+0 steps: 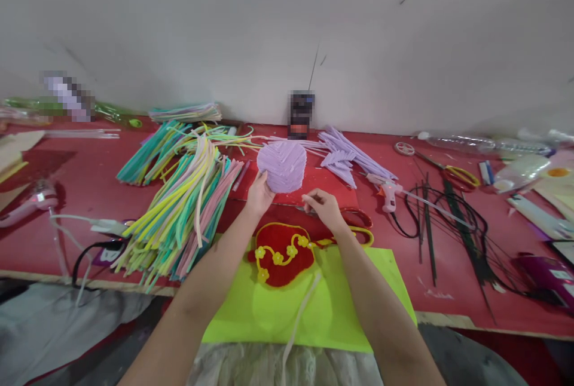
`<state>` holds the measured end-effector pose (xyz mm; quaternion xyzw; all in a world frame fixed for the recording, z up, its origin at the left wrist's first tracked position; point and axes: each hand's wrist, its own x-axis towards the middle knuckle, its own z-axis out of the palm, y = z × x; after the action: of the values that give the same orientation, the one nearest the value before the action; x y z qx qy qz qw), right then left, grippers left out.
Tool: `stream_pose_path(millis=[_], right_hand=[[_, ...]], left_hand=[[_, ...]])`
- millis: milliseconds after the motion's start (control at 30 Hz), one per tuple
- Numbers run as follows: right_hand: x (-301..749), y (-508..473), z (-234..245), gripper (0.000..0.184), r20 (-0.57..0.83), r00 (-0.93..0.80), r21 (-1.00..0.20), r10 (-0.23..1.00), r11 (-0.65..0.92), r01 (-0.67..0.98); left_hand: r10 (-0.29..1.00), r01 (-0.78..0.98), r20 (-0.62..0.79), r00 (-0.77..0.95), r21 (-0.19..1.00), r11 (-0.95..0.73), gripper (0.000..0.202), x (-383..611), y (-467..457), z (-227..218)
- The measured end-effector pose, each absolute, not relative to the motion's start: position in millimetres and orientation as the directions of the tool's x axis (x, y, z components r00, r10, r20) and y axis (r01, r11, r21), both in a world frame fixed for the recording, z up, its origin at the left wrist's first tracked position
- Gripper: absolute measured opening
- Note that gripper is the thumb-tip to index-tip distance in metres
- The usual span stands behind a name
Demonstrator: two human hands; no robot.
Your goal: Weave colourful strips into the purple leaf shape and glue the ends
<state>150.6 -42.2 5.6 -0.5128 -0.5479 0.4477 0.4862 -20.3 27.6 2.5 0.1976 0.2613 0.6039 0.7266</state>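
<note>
A flat lavender leaf-shaped piece [282,166], built of slanted pipe-cleaner rows, is pinched at its lower left edge by my left hand [261,193]. My right hand [323,205] is just right of and below the piece, apart from it. Its fingers are curled in, and what they hold, if anything, is too small to make out. Partly beneath that hand are scissors with red and yellow handles [368,236]. Closer to me, a red fuzzy shape [287,271] edged in yellow, with small yellow flowers [278,257], lies on a bright yellow-green sheet [372,314].
Bundles of colored pipe cleaners [179,207] lie to the left. Lavender pipe cleaners [359,153] sit behind my right hand. Right of them are a glue gun [389,193], a black cable, green stems [466,236] and yellow-handled scissors [461,177]. A pale wall [224,45] rises behind the red table.
</note>
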Motion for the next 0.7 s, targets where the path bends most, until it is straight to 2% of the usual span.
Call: stream_pose_path(millis=[100, 200, 233, 300, 400, 467, 567, 633, 700], right_hand=[[149.0, -41.7, 7.8, 0.027, 0.124, 0.016, -0.986, 0.992, 0.122, 0.116], [149.0, -40.9, 9.7, 0.050, 0.211, 0.115, -0.974, 0.971, 0.199, 0.106], [149.9, -40.9, 9.6, 0.046, 0.214, 0.142, -0.974, 0.966, 0.200, 0.108], [152.5, -40.9, 8.1, 0.026, 0.180, 0.180, -0.982, 0.967, 0.166, 0.092], [156.0, -39.8, 4.0, 0.035, 0.138, 0.230, -0.990, 0.963, 0.126, 0.069], [156.5, -38.1, 2.3, 0.025, 0.199, 0.285, -0.979, 0.938, 0.175, 0.109], [155.8, -35.9, 3.1, 0.039, 0.314, 0.330, -0.944, 0.890, 0.256, 0.208], [155.0, -36.3, 5.5, 0.031, 0.304, 0.331, -0.943, 0.894, 0.232, 0.240], [154.0, -38.1, 8.3, 0.027, 0.257, 0.306, -0.958, 0.917, 0.200, 0.205]], left_hand=[[0.980, -0.778, -0.140, 0.144, 0.595, 0.200, 0.020, -20.0, 27.9, 3.2], [0.979, -0.776, -0.148, 0.142, 0.598, 0.203, 0.020, -19.9, 27.4, 3.9], [0.978, -0.776, -0.151, 0.141, 0.596, 0.204, 0.020, -19.9, 27.0, 4.4], [0.977, -0.781, -0.154, 0.146, 0.589, 0.209, 0.020, -19.9, 26.1, 5.7], [0.975, -0.780, -0.169, 0.142, 0.587, 0.216, 0.020, -20.1, 25.3, 6.9], [0.975, -0.773, -0.175, 0.137, 0.597, 0.216, 0.020, -20.3, 25.6, 6.1], [0.978, -0.765, -0.160, 0.136, 0.610, 0.206, 0.021, -19.7, 26.5, 2.7], [0.985, -0.749, -0.122, 0.123, 0.640, 0.173, 0.022, -17.6, 25.7, 0.5], [0.995, -0.699, -0.053, 0.082, 0.709, 0.096, 0.024, -13.8, 21.9, 0.0]])
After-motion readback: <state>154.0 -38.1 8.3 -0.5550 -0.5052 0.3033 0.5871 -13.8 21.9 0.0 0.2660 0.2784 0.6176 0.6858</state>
